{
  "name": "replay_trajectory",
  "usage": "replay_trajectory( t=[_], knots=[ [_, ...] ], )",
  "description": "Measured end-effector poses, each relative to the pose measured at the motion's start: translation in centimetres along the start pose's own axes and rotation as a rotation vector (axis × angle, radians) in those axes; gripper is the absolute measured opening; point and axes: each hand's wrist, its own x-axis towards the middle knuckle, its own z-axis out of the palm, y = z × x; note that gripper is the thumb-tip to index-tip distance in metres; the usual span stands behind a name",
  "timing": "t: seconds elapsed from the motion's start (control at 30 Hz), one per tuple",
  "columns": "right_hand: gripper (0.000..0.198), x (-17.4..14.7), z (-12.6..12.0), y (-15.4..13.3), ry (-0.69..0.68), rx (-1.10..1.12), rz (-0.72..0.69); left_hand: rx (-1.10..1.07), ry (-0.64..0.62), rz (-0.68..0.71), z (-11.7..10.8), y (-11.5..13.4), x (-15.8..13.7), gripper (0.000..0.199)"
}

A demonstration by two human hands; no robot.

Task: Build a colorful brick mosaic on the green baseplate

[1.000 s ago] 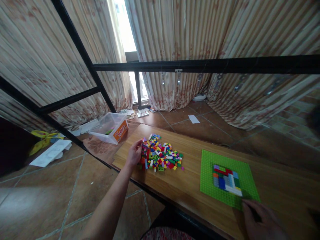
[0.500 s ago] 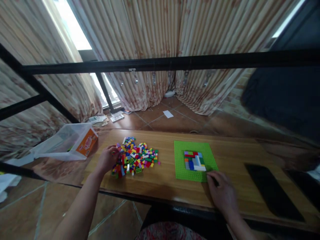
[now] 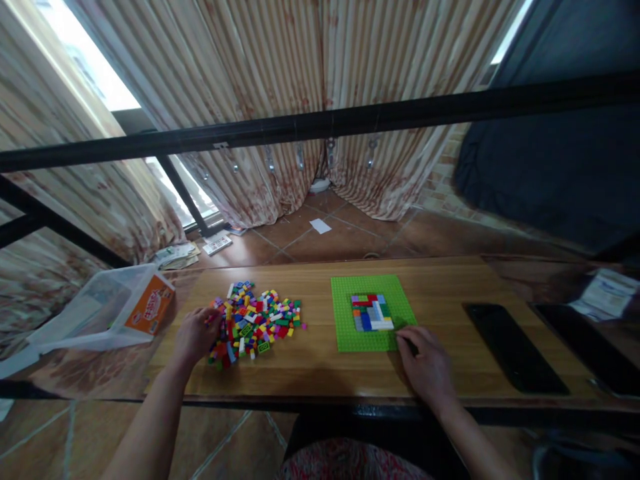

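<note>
From my end I've got the left hand at the left edge of the loose brick pile, fingers curled; can't tell if they grip a brick. Right hand: thumb and fingertips nearly together by the near right corner of the green baseplate; can't tell what's pinched. Multicoloured build sits mid-plate, plate on bench right of pile.

Apparently a home interior. Floral, striped curtains fall to a brown tiled floor beyond the left grip and the right grip, parting at a bright window left of the former. Toy bricks lie heaped beside the left grip on a wooden bench.
</note>
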Motion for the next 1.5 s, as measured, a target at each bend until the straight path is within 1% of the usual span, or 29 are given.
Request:
replay_trajectory(
  t=[0.27,0.4,0.5,0.7,0.87,0.93,1.0,1.1,1.17,1.23,1.3,1.33,1.4,1.47,1.5],
  knots=[
    [0.031,-0.4,0.2,0.8,-0.022,-0.039,0.007,-0.038,-0.038,0.048,-0.3,0.4,-0.2,0.019],
    [0.034,-0.6,0.4,1.4,-0.011,-0.046,-0.004,0.012,-0.053,0.031,-0.6,1.0,-0.4,0.018],
    [0.036,-0.6,0.4,1.4,-0.022,-0.058,-0.011,0.038,-0.035,0.016,-0.8,1.4,-0.4,0.019],
    [0.037,-0.5,0.3,1.3,-0.019,-0.091,-0.017,0.014,0.000,-0.012,-1.2,1.8,-0.3,0.021],
    [0.038,-0.5,0.2,0.9,-0.020,-0.097,-0.007,0.007,0.027,-0.062,-2.0,1.9,-0.6,0.024],
    [0.039,-0.5,0.2,0.7,-0.020,-0.097,-0.006,-0.028,0.042,-0.099,-2.5,2.2,-0.9,0.023],
    [0.039,-0.4,0.2,0.8,-0.023,-0.099,-0.003,-0.124,0.071,-0.128,-2.7,2.7,-1.6,0.021],
    [0.039,-0.4,0.0,1.0,-0.021,-0.080,0.000,-0.396,0.119,-0.136,-2.6,4.8,-3.8,0.018],
    [0.038,-0.4,-0.4,0.8,0.019,-0.056,0.001,-0.621,0.111,-0.121,-2.0,7.3,-6.1,0.019],
    [0.037,-0.5,-1.0,-0.5,0.069,-0.033,-0.009,-0.748,0.010,-0.085,-1.3,10.6,-9.1,0.019],
    [0.035,-0.7,-1.5,-2.9,0.060,0.008,-0.024,-0.826,-0.050,-0.029,-0.7,14.1,-12.0,0.016],
    [0.033,-1.0,-1.6,-4.5,0.030,0.060,-0.016,-0.844,-0.068,0.001,-0.4,15.8,-13.2,0.015],
    [0.031,-1.6,-1.6,-8.0,-0.179,0.212,0.014,-0.881,-0.116,0.075,-0.1,18.6,-15.0,0.015],
    [0.033,-2.4,-1.0,-10.9,-0.402,0.361,0.060,-0.938,-0.148,0.139,-0.2,20.3,-15.9,0.017],
    [0.032,-2.7,-0.7,-12.0,-0.449,0.428,0.084,-0.958,-0.159,0.165,-0.3,20.7,-16.1,0.017]
  ],
)
